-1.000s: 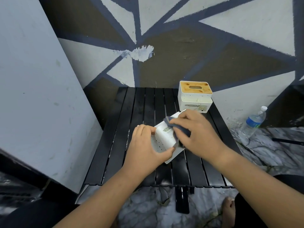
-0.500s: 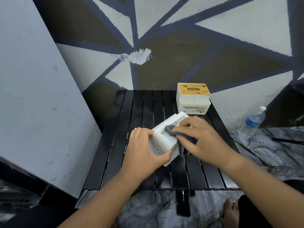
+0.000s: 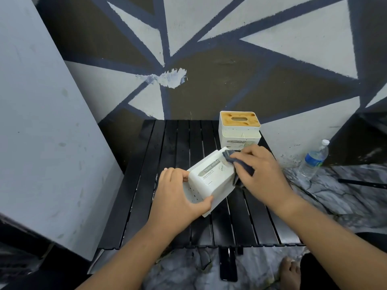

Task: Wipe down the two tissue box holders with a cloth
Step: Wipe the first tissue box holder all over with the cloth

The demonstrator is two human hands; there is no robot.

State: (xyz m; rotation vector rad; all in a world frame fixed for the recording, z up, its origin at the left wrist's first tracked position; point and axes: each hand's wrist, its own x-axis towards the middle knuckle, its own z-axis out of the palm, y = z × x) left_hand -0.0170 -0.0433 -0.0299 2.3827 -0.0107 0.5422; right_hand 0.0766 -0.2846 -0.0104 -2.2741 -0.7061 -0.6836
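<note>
The left hand [image 3: 178, 197] curls fingers and thumb round the near end of a white tissue box holder [image 3: 211, 178], tilted on its side over the black table [image 3: 173, 143]; the right hand [image 3: 263, 174] grips a dark cloth [image 3: 240, 164] against its far end; the second holder [image 3: 239, 130] stands behind, at the table's far edge; a water bottle [image 3: 314, 160] stands on the floor.

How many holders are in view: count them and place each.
2: near holder tilted on the table in the left hand; far holder upright at its back right.

"TISSUE HOLDER" on held holder [image 3: 211, 178], perhaps both
</note>
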